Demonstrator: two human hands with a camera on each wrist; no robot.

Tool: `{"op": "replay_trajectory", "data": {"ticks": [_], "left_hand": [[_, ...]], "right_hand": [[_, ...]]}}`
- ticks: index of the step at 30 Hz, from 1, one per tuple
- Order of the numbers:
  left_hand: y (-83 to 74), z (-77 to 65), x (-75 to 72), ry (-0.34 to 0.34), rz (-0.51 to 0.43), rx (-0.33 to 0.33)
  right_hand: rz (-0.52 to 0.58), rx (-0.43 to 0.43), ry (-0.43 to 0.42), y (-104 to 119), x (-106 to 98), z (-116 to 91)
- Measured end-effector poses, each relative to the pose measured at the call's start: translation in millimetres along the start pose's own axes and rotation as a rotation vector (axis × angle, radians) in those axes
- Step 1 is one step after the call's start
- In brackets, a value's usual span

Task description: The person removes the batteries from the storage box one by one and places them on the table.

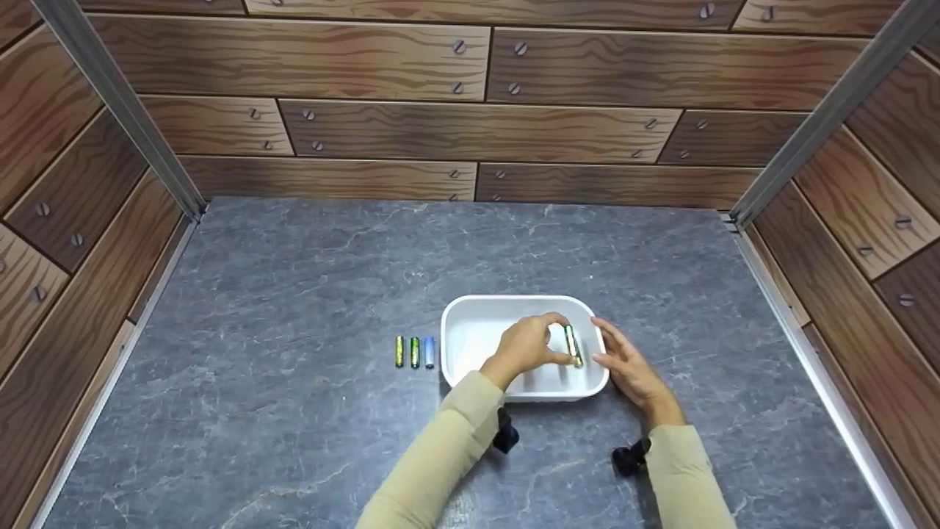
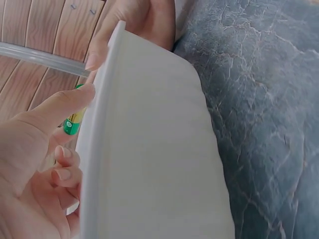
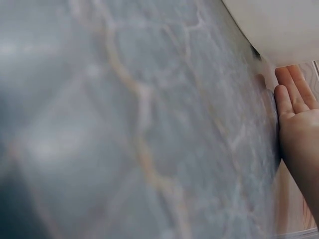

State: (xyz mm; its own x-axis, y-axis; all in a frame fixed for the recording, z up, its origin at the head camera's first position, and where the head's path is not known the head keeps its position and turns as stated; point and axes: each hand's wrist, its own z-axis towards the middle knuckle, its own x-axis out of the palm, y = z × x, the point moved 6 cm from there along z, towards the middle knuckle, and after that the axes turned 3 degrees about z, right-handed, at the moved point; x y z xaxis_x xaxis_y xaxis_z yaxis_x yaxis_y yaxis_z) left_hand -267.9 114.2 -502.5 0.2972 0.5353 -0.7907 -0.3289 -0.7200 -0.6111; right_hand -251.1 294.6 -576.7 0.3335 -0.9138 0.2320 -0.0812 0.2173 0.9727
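Observation:
A white plastic bin point(image 1: 470, 300) stands on the grey marbled table. My left hand point(image 1: 525, 344) reaches over its near side and pinches a slim green and gold battery point(image 1: 570, 342) between thumb and fingertips, close to the bin's right inner wall. In the left wrist view the battery's green end point(image 2: 71, 126) shows beyond the thumb, above the bin's rim. My right hand point(image 1: 630, 367) lies against the bin's outer right side, fingers and thumb touching near the rim. From the right wrist, its fingers point(image 3: 291, 89) look fairly straight beside the bin's wall.
Left of the bin, three batteries lie in a row: a yellow-green one point(image 1: 399, 351), a green one point(image 1: 415, 353) and a blue one point(image 1: 429, 352). Wood-patterned panels point(image 1: 382, 132) with metal corner posts point(image 1: 830, 117) enclose the table at the back and sides.

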Motion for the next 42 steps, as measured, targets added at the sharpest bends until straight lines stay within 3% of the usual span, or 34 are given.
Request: {"op": "replay_trajectory", "data": {"ticks": [16, 30, 42], "left_hand": [[16.6, -20.0, -23.6, -0.049, -0.057, 0.022], [30.7, -32.3, -40.5, -0.039, -0.105, 0.052], [42.4, -44.3, -54.6, -0.087, -0.118, 0.067]], "right_hand": [[0.007, -0.008, -0.003, 2, 2, 0], [0.038, -0.025, 0.026, 1, 0, 0], [0.029, -0.005, 0.006, 0, 0, 0]]}}
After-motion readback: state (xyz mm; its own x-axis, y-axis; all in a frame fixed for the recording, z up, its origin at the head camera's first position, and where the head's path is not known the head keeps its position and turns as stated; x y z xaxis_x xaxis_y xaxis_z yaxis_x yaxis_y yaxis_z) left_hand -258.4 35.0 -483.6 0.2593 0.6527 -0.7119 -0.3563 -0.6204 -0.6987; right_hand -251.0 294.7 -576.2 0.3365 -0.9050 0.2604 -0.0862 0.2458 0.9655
